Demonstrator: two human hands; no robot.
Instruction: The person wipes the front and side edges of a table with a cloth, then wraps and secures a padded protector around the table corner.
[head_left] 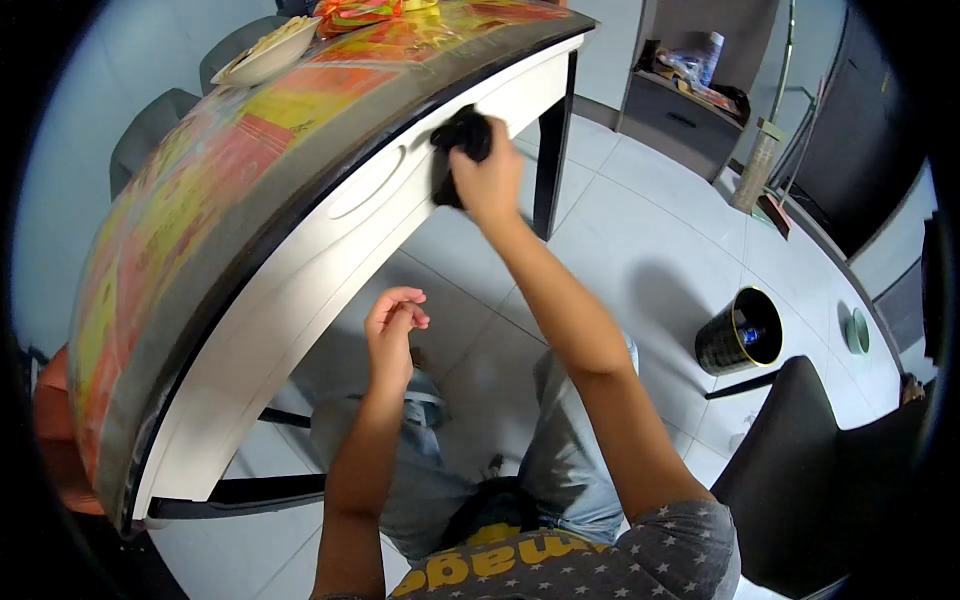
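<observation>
A bunched black cloth (447, 165) is gripped in my right hand (490, 180) and pressed against the white side panel (300, 250) of the table. Just left of the cloth, an oval groove (368, 183) marks the panel. My left hand (395, 312) hangs in the air in front of the panel, its fingers loosely curled and apart, touching nothing. Above the panel runs the dark table edge (290, 210), and the tabletop (250, 150) has a red, yellow and orange patterned cover under a clear sheet.
A bowl (268, 55) stands on the table's far side. To the right are a black bin (715, 340), a dark chair (790, 460), a grey cabinet (680, 125) with items on it, a broom (760, 165) and a green bowl (857, 331) on the tiled floor.
</observation>
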